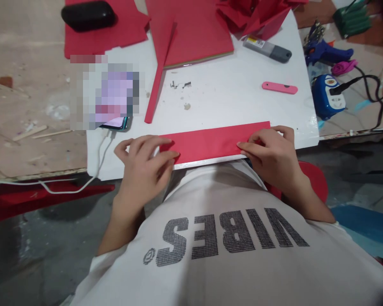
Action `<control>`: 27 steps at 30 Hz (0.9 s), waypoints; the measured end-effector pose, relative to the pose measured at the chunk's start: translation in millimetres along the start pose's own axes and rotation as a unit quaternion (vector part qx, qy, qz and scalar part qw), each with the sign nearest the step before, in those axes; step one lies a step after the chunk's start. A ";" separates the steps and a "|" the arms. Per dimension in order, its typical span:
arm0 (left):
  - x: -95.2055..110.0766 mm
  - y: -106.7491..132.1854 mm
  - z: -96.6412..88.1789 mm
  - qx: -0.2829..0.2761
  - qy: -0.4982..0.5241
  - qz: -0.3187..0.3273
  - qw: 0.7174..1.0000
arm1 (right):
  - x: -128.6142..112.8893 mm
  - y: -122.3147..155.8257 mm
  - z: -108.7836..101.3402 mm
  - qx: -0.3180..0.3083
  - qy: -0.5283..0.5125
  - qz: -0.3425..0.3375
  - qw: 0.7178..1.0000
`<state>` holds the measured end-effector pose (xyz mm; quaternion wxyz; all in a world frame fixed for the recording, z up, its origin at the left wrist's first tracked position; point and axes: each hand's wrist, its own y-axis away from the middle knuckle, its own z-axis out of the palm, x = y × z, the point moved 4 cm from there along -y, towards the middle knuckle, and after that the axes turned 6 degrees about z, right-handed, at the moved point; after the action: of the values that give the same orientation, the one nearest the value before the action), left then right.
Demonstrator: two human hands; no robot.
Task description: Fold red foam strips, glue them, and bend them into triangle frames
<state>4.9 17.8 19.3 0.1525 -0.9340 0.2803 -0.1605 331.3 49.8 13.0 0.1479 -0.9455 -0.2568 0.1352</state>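
A folded strip of red paper (207, 142) lies along the near edge of the white board (217, 102), just in front of my shirt. At its left end, my left hand (148, 159) grips the paper, thumb on the near edge and fingers curled over the end. The right end is held by my right hand (272, 151), with thumb and fingertips pressed on the paper. What lies under the fingertips is hidden. Beyond the strip, a thin rolled red paper stick (159, 80) leans across a stack of red sheets (191, 34).
A pink folding cutter (279, 88) and a grey utility knife (268, 49) lie at right. Further right are a blue power socket (328, 97) and a blue glue gun (328, 53). At left are a phone (124, 123) with a white cable and a black case (88, 16).
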 end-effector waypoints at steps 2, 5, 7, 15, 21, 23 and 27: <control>12.4 2.1 -0.9 0.005 -0.045 0.074 0.996 | -5.6 4.0 -0.4 0.001 0.029 -0.019 0.999; 27.0 6.8 5.5 -0.018 -0.057 0.137 0.989 | -13.9 13.0 -0.6 0.012 0.081 -0.032 0.996; 31.9 9.5 11.9 -0.014 -0.054 0.144 0.988 | -17.2 18.3 -0.8 0.028 0.103 -0.031 0.994; 40.9 5.9 38.5 -0.044 -0.033 0.173 0.983 | -41.0 12.4 8.6 0.028 0.072 -0.128 0.989; 48.4 -9.6 47.7 -0.086 -0.017 0.210 0.974 | -61.4 9.1 25.2 0.013 0.044 -0.160 0.986; 48.0 -11.8 49.4 -0.087 0.001 0.207 0.975 | -62.4 9.8 25.6 0.012 0.041 -0.156 0.987; 44.3 -10.4 50.4 -0.091 0.038 0.186 0.978 | -56.3 16.6 18.9 0.030 0.042 -0.114 0.992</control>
<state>64.3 10.6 -12.8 0.0834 -0.8686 0.4685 -0.1384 285.6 10.5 0.0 0.2010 -0.9099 -0.3527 0.0851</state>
